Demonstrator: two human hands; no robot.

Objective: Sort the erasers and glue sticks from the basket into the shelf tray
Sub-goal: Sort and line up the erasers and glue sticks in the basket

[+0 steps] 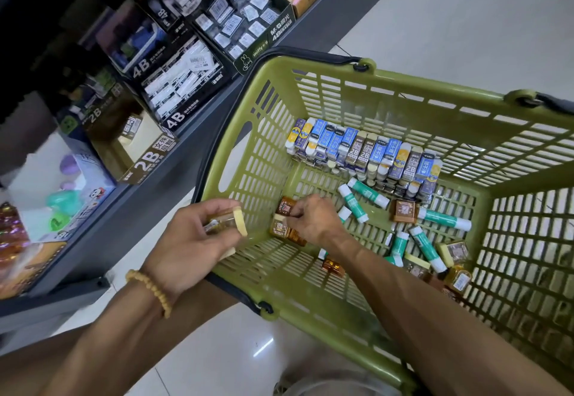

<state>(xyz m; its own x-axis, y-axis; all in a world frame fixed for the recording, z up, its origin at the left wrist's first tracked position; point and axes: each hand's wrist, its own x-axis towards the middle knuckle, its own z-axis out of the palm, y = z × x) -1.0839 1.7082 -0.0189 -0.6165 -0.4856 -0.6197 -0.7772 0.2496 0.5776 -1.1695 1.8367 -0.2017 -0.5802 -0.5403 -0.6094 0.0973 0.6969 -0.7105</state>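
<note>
Both forearms enter from the bottom edge, reaching forward and down. Left hand [189, 240], bead bracelet [150, 291] at the wrist, hovers at the near-left rim of the green basket [388, 100], fingers curled shut around a small stack of brown-wrapped erasers [228, 225]; the cream end faces point right, toward the other hand. Right hand [313, 218] is inside the basket, palm down, fingertips pinched on a brown eraser [284, 206] on the basket floor; a second brown eraser [284, 231] lies just below those fingers. Right of this hand, green-and-white glue sticks [435, 243] lie scattered flat, long axes mostly diagonal. Beyond it, blue and brown erasers stand in a packed row [363, 147] along the far wall. Left of the left hand, the 2B shelf tray [146, 159] sits on the shelf, with one eraser visible in it.
</note>
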